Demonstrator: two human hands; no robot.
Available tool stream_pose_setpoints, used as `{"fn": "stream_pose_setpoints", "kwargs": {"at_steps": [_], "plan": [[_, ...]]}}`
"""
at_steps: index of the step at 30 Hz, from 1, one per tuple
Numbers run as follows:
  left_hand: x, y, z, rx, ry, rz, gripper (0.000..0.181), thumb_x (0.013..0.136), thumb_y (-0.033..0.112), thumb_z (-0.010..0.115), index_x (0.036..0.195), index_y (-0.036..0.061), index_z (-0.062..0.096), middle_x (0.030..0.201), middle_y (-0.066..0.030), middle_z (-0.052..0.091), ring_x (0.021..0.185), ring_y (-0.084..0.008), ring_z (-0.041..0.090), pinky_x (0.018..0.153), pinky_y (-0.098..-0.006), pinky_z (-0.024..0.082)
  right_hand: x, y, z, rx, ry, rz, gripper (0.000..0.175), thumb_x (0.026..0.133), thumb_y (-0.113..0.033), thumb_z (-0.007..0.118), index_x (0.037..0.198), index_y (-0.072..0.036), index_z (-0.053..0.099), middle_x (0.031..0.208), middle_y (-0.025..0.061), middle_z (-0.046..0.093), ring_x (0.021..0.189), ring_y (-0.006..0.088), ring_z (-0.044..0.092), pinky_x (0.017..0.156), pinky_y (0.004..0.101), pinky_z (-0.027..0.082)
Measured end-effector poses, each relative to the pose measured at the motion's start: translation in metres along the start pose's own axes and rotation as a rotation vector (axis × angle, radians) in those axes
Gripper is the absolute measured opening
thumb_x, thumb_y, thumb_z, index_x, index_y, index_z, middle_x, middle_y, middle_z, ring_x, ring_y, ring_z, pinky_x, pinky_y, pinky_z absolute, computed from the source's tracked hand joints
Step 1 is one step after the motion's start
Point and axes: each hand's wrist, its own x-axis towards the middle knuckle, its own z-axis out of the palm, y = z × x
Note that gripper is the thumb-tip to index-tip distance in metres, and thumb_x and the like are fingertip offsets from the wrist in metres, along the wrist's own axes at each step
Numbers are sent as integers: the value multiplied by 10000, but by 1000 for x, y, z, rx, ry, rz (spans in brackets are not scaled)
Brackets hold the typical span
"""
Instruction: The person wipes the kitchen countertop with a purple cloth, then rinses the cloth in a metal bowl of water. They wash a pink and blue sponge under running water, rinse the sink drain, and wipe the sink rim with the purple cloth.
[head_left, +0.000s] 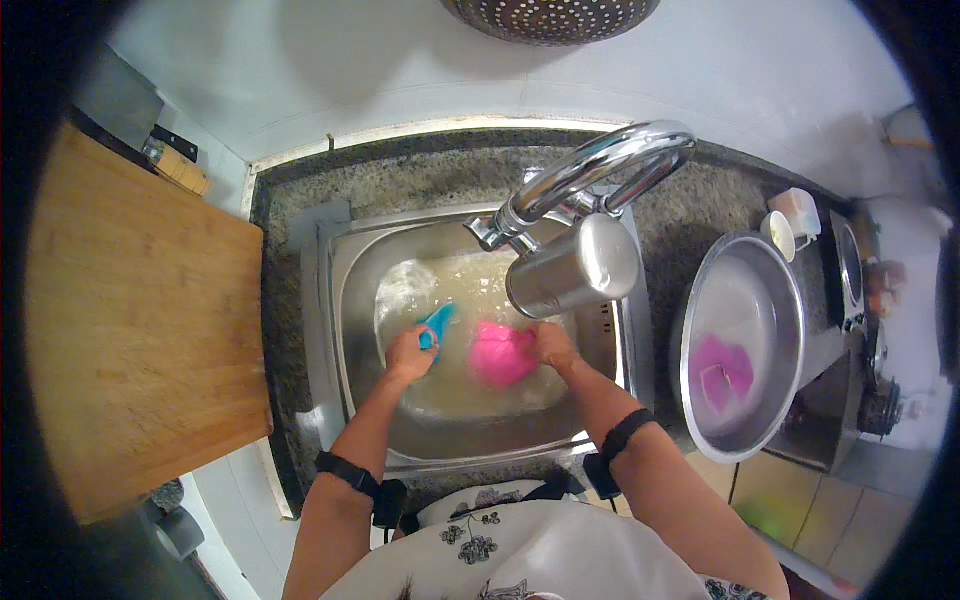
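Cloudy water fills the lower part of a stainless steel sink (367, 435) in front of me. My left hand (411, 354) grips a blue cloth (441, 322), part of which dips into the water. On the right side of the basin, my right hand (553, 346) holds the edge of a bright pink cloth (501, 356). Most of the pink cloth spreads at and just under the surface. The fingertips of my right hand are partly hidden by the cloth and water.
A chrome faucet (555, 187) with a cylindrical metal head (577, 270) hangs over the sink. Right of it, a large metal basin (686, 352) holds whitish water and a magenta cloth (724, 371). A wooden board (157, 322) lies left. A cup (780, 234) stands behind the basin.
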Motion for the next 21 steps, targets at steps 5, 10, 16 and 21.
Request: {"fn": "stream_pose_setpoints", "kwargs": {"at_steps": [5, 10, 16, 21], "plan": [[-5, 13, -2, -8, -236, 85, 142, 725, 162, 629, 857, 152, 680, 941, -118, 628, 893, -329, 597, 755, -410, 480, -9, -24, -33, 754, -47, -41, 273, 686, -237, 736, 906, -86, 677, 798, 111, 669, 728, 236, 629, 687, 328, 487], [-2, 29, -3, -81, -241, 63, 225, 733, 122, 637, 949, 163, 683, 959, -106, 647, 899, -283, 611, 810, -356, 478, 0, -15, -41, 9, 278, 75, 343, 716, -377, 690, 884, -78, 678, 903, 117, 673, 795, 276, 656, 698, 364, 518], [-2, 23, -8, -127, -204, 84, 218, 733, 166, 645, 948, 165, 681, 983, -100, 640, 919, -281, 607, 810, -367, 480, -7, -3, 18, -223, -67, 31, 386, 727, -402, 627, 948, -87, 647, 928, 172, 650, 864, 333, 639, 754, 423, 510], [-1, 4, -20, -106, -139, 51, 209, 725, 223, 680, 924, 161, 669, 960, -113, 632, 906, -300, 603, 781, -394, 479, -22, -28, -7, -23, 117, 286, 426, 744, -419, 617, 975, -61, 628, 912, 193, 643, 882, 330, 629, 762, 417, 502]]}}
